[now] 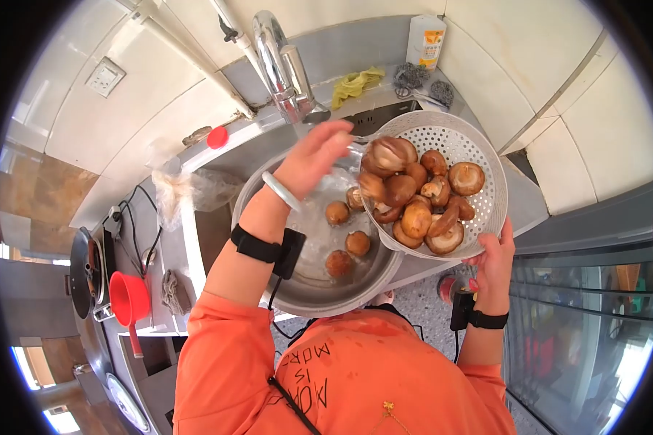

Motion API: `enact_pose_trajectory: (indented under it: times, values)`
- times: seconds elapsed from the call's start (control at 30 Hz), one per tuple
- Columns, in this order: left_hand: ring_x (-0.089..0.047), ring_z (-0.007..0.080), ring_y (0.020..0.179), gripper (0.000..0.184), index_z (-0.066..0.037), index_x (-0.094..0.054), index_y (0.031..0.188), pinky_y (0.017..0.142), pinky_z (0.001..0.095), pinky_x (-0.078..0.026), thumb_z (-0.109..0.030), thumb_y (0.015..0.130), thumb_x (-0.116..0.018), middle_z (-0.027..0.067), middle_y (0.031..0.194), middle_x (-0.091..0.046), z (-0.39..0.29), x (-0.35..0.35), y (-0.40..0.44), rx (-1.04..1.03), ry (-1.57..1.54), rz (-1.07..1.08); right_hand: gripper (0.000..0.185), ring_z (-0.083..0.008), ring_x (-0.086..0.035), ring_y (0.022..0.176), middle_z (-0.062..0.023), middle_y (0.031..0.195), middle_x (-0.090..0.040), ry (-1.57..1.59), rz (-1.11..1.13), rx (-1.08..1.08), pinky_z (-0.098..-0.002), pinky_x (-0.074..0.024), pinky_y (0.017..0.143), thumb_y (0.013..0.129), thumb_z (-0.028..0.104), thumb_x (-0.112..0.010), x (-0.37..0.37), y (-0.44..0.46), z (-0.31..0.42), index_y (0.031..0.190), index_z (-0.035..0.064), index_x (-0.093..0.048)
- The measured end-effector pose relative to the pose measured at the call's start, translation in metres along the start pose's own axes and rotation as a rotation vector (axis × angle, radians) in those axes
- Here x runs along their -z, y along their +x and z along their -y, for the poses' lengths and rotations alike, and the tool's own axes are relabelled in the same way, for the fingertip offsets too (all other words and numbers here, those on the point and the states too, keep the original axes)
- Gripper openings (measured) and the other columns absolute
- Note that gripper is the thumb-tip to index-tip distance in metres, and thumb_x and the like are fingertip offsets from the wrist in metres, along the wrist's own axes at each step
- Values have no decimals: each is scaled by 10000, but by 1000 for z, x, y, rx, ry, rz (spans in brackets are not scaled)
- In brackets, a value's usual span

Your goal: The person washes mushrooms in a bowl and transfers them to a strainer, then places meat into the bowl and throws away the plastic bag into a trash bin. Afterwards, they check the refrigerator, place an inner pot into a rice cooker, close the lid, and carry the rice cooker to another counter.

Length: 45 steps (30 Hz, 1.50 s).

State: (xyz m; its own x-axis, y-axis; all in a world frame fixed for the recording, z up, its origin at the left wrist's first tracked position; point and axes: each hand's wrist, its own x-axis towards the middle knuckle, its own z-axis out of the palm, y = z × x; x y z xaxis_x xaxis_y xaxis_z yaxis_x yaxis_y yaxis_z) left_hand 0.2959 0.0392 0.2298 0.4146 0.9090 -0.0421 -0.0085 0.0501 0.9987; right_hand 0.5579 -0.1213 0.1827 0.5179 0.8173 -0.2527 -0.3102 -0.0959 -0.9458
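Observation:
My right hand (492,262) grips the rim of a white perforated colander (492,181), which is tilted over the sink's right side. Several brown mushrooms (416,217) are heaped in it, and one at its left edge is smeared by motion. My left hand (313,161), slightly blurred, hangs over a large metal basin (305,299) with its fingers stretched toward the colander and nothing visible in them. Water and several more mushrooms (337,212) are in the basin, partly hidden by the colander and my left arm.
A chrome faucet (283,72) rises behind the basin. Along the back ledge are a yellow-green cloth (357,85), steel scrubbers (411,75), a white bottle (425,42) and a red cap (218,137). Plastic bags (178,192) and a red ladle (130,301) lie to the left.

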Motion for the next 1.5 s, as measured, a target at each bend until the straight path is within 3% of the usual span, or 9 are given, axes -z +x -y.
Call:
enact_pose_trajectory:
  times: [0.17,0.33,0.6,0.83,1.07,1.23,1.3,1.43,1.5]
  values:
    - [-413,348,1115,666,-65,-456,1180,894,362,-396,-392,644,-679,209,1262,-371,112,21,1,-188,1244,193,596,-150,-555,490,-124,884,-581,-5,-13,-4,-199,-394,335,666,21,-461,7,1,-4,1249,18,-338]
    - [-441,356,1064,587,-168,-506,1132,876,398,-412,-314,595,-695,203,1215,-352,138,-25,-28,-60,1265,484,576,-146,-536,455,-127,830,-583,21,-10,-18,-201,-391,332,670,21,-463,6,1,-3,1235,21,-350]
    - [-545,233,900,459,-159,-555,1098,766,317,-438,-142,644,-624,135,1050,-520,152,47,-28,166,911,173,567,-142,-523,441,-135,821,-580,43,-5,-25,-203,-392,332,671,-4,-447,7,2,-3,1230,23,-355]
    - [-534,108,842,403,-50,-527,1099,735,250,-443,-187,732,-622,46,1000,-560,2,7,-16,25,120,133,591,-145,-521,444,-146,847,-576,-2,38,-22,-198,-397,337,663,-6,-439,-1,3,-3,1246,24,-344]
    - [-560,113,811,357,-52,-555,1057,656,266,-466,-262,769,-577,62,947,-579,-36,0,6,-38,302,107,628,-150,-523,444,-146,855,-575,-7,47,-25,-207,-408,338,646,-1,-439,-8,1,-3,1264,24,-329]
    - [-565,312,840,290,-43,-597,915,776,363,-452,-253,717,-572,183,932,-586,145,57,39,-143,1122,-26,623,-150,-526,450,-139,868,-576,19,54,-65,-212,-412,335,639,-1,-432,1,1,-11,1255,22,-343]
    - [-544,337,908,310,-48,-600,913,836,387,-418,-255,682,-597,214,993,-565,178,40,38,-351,1174,96,621,-147,-521,447,-138,870,-574,23,31,-67,-211,-411,336,639,-1,-433,-4,-2,-7,1254,21,-344]
    - [-579,335,829,323,-50,-602,915,745,367,-465,-235,651,-617,188,868,-610,139,-9,-6,218,1155,474,618,-141,-512,442,-137,873,-572,21,54,-70,-210,-408,339,640,8,-438,1,4,-8,1251,21,-349]
    - [-600,304,771,287,-48,-601,889,677,347,-477,-210,652,-613,157,811,-627,188,0,-26,66,967,744,617,-140,-513,444,-137,875,-572,23,58,-63,-211,-408,339,641,10,-439,1,7,-8,1251,23,-349]
